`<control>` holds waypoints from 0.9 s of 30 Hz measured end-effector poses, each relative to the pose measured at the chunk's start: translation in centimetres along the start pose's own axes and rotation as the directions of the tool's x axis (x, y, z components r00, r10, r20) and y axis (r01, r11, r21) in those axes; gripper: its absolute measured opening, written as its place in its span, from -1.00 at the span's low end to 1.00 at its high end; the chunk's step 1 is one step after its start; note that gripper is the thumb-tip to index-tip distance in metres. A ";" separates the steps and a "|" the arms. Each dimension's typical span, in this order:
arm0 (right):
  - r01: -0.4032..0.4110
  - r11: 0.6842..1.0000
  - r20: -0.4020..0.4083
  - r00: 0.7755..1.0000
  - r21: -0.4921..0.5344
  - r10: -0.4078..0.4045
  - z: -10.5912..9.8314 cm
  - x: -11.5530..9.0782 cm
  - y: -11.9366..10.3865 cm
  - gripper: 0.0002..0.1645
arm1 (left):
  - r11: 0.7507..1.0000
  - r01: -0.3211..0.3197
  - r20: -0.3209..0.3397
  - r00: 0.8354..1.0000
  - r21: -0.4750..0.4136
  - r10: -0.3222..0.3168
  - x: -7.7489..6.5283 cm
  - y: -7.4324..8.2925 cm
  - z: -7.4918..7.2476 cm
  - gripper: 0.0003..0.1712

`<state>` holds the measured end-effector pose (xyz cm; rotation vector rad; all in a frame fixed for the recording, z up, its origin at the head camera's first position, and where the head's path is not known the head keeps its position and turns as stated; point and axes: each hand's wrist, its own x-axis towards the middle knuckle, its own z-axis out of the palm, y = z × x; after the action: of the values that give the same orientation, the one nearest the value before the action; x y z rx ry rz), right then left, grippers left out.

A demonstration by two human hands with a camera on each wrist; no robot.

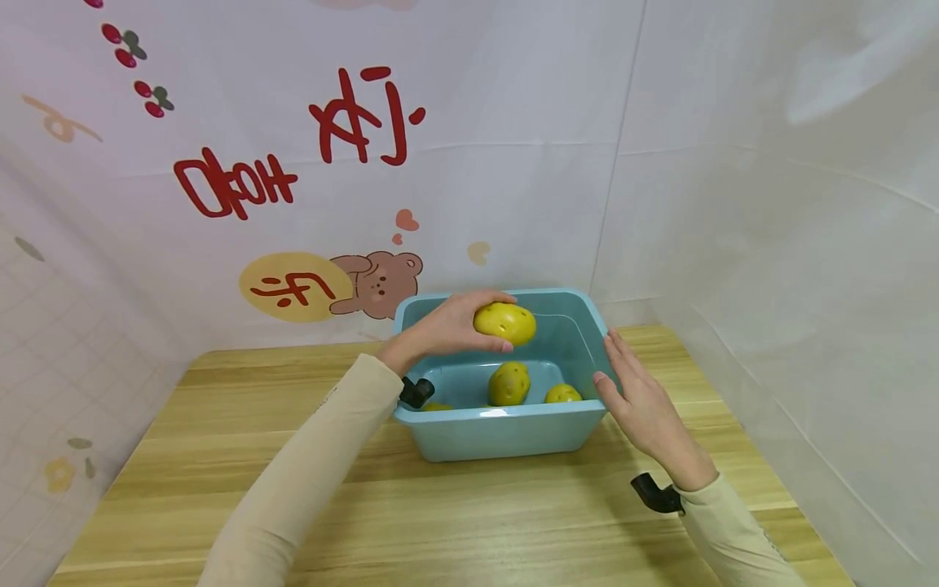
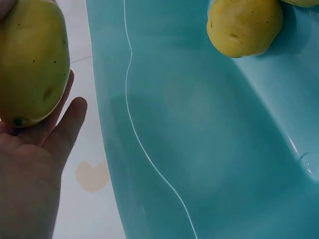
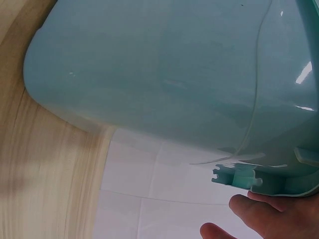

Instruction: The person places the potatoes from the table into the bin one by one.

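Observation:
My left hand [image 1: 469, 322] grips a yellow potato [image 1: 504, 324] above the blue plastic basin [image 1: 506, 432], thumb on its near side and fingers over its far side. The left wrist view shows the held potato [image 2: 32, 62] large, with small dark specks. Inside the basin lie a potato [image 1: 509, 383] near the middle, another potato [image 1: 563, 394] to its right, and a third potato [image 1: 438, 406] mostly hidden behind the near wall. At the basin's right rim rests my right hand [image 1: 649, 412], its fingers extended along the edge and thumb by the near corner.
The basin stands on a wood-grain table [image 1: 469, 522] close to a white printed cloth wall [image 1: 513, 204]. Another white cloth wall [image 1: 807, 285] borders the table on the right. Black wrist mounts [image 1: 656, 495] sit on both forearms.

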<state>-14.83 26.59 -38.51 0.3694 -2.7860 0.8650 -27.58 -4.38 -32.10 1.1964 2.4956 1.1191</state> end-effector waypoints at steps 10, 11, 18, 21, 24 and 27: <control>-0.005 1.000 0.009 1.000 0.006 0.005 -0.1 -0.1 -0.1 -0.19 | 0.997 0.065 0.070 0.995 0.034 -0.067 -0.2 -0.3 0.0 -0.14; -0.005 1.000 0.010 1.000 0.006 0.004 -0.1 -0.1 -0.1 -0.19 | 0.996 0.074 0.079 0.994 0.044 -0.077 -0.2 -0.3 0.0 -0.14; 0.000 1.000 0.006 1.000 0.002 0.000 0.0 0.0 -0.2 -0.19 | 0.990 0.133 0.144 0.980 0.040 -0.137 -0.5 -0.8 -0.2 -0.07; -0.002 1.000 0.007 1.000 0.001 0.002 0.0 0.0 -0.2 -0.18 | 0.992 0.128 0.140 0.982 0.018 -0.129 -0.6 -0.6 -0.3 -0.03; -0.008 1.000 0.012 1.000 -0.001 0.008 0.0 -0.1 -0.3 -0.18 | 0.993 0.121 0.109 0.987 0.017 -0.122 -0.7 -0.3 -0.6 -0.04; -0.014 1.000 0.014 1.000 -0.001 0.014 0.0 -0.1 -0.3 -0.18 | 0.994 0.112 0.070 0.991 0.004 -0.112 -0.9 0.2 -0.9 -0.07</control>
<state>-14.64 26.41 -38.37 0.3577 -2.8053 0.8681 -27.25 -5.43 -31.46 1.0612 2.4763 1.0310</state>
